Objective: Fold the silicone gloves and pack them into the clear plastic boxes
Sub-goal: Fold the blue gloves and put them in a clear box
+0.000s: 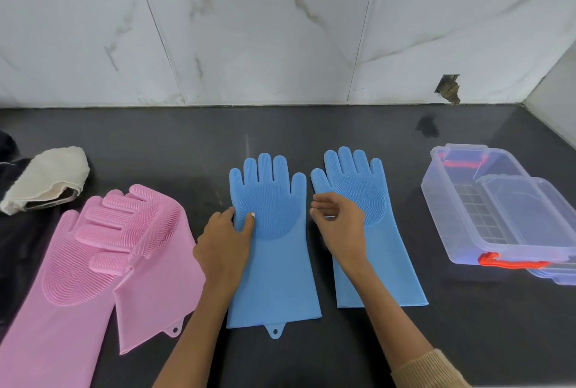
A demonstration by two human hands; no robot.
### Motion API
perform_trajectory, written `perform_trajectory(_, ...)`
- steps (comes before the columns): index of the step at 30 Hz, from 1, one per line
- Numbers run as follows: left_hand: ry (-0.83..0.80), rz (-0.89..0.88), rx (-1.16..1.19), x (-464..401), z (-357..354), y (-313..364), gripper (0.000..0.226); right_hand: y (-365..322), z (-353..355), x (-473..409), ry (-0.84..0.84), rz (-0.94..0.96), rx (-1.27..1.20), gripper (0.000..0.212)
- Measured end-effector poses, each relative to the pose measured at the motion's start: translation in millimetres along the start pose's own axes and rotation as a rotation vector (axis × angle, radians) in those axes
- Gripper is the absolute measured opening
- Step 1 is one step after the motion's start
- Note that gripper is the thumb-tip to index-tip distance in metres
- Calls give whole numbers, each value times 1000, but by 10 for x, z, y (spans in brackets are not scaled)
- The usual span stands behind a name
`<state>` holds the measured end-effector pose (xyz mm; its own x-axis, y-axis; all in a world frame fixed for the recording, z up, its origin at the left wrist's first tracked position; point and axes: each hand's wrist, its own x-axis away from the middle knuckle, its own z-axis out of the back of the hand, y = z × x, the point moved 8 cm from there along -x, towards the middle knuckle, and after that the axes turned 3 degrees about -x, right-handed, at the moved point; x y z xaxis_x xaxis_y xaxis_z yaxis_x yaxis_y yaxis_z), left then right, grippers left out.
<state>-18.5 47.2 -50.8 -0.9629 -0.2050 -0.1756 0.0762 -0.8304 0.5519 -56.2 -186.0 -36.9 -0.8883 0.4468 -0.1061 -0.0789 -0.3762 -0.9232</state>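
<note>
Gloves (pixel 274 231) lie left of boxes (pixel 498 216).

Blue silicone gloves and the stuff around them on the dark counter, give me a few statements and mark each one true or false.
1. The two blue silicone gloves, the left one and the right one, lie flat side by side with their fingers toward the tiled wall. True.
2. The pink silicone gloves are already packed in a box. False: they lie on the dark counter, left of the blue pair.
3. The left hand rests on the left blue glove. True.
4. The clear plastic boxes with red handles sit at the left edge. False: they sit at the right.
5. The right hand holds a box lid. False: it is over the right blue glove, fingers loosely curled.
</note>
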Motion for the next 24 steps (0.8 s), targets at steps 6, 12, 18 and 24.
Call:
perform_trajectory(6,18,10,-37,8,-34,7,37,190,402,182,111,-28,153,10)
perform_trajectory(12,20,-21,-22,-18,-67,84,36,197,346,233,105,-65,360,27)
perform_trajectory(18,33,-14,-46,-27,-58,137,36,119,188,204,66,18,480,21)
perform_trajectory(24,41,-39,-52,-55,-57,163,33,78,23,237,21,52,458,19)
